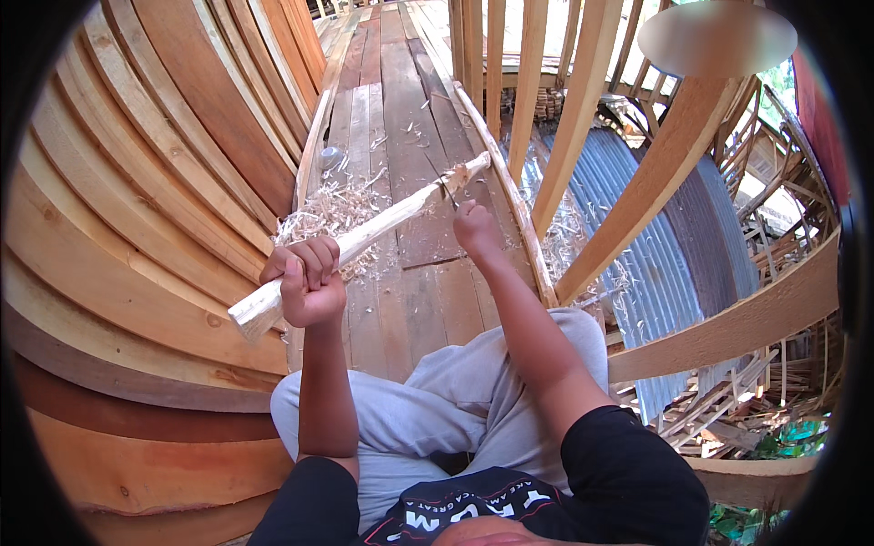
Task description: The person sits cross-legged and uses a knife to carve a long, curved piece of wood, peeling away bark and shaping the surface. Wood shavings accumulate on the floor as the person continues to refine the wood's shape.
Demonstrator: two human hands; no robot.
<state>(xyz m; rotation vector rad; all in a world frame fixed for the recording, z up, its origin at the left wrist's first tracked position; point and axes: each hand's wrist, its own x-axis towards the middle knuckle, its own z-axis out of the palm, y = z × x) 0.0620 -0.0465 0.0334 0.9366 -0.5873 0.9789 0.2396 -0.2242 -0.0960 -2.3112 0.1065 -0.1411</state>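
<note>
A pale, peeled wooden pole slants across in front of me, its thick near end at the left and its far end by the low rail. My left hand is closed round it close to the thick end. In my right hand is a small knife, the fist shut on its handle. The dark, thin blade lies across the pole near the far end, where darker bark patches show. Most of the handle is hidden by my fingers.
Curly wood shavings cover the plank floor beyond my left hand. A small clear round container stands among them. Leaning boards line the left. Wooden balusters and corrugated metal sheets are on the right.
</note>
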